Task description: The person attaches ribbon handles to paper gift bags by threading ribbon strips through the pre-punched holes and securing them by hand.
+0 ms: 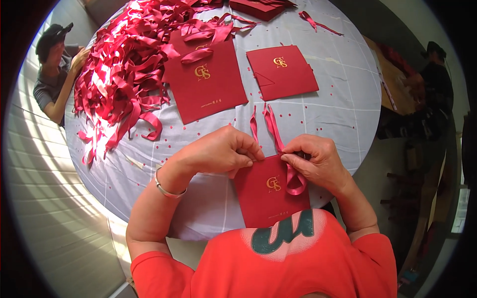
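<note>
A red paper gift bag [259, 198] with gold print lies flat at the table's near edge, against my body. My left hand [231, 151] is closed in a pinch at the bag's top left edge, a bracelet on its wrist. At the top right edge my right hand [314, 156] pinches a pink-red ribbon [272, 125]. Part of this ribbon lies beyond the bag on the cloth; a loop of it hangs below my right fingers over the bag's front. My fingers hide where the ribbon meets the bag.
A large heap of ribbons [124, 64] covers the table's far left. Two more red bags lie ahead, one with a ribbon handle [213, 84] and one without [283, 74]. Small red dots are scattered over the pale tablecloth [198, 206]. One person sits at left, another at right.
</note>
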{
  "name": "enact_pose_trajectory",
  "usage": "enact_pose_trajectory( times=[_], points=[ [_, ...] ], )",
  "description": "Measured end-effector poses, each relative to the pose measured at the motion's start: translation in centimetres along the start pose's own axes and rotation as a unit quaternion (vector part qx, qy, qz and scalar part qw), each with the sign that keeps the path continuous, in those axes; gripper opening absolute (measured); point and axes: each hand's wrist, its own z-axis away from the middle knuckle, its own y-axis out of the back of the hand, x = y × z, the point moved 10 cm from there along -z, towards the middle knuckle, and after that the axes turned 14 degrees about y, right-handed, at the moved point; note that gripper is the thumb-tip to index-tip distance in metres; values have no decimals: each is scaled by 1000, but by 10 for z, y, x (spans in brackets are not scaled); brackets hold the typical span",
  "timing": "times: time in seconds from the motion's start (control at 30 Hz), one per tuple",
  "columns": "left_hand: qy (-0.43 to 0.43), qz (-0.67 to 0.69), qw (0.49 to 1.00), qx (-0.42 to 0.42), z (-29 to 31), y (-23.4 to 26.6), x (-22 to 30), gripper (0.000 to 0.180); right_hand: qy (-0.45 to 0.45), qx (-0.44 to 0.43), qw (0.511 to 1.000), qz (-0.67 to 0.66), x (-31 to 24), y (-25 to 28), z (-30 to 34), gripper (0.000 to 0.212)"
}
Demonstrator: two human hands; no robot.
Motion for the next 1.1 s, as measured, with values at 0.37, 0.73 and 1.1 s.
enact_pose_trajectory(
  times=[0.37, 0.73, 1.1],
  points=[
    [-26, 15, 999, -35, -11, 2, -7, 23, 200, -20, 971, 128, -62, -19, -11, 19],
    [-33, 40, 997, -62, -10, 2, -7, 26, 193, -64, 964, 172, -65, -37, -11, 18],
    [-25, 31, 999, -33, -12, 4, -8, 21, 224, -80, 946, 220, -71, -53, -14, 16]
  ],
)
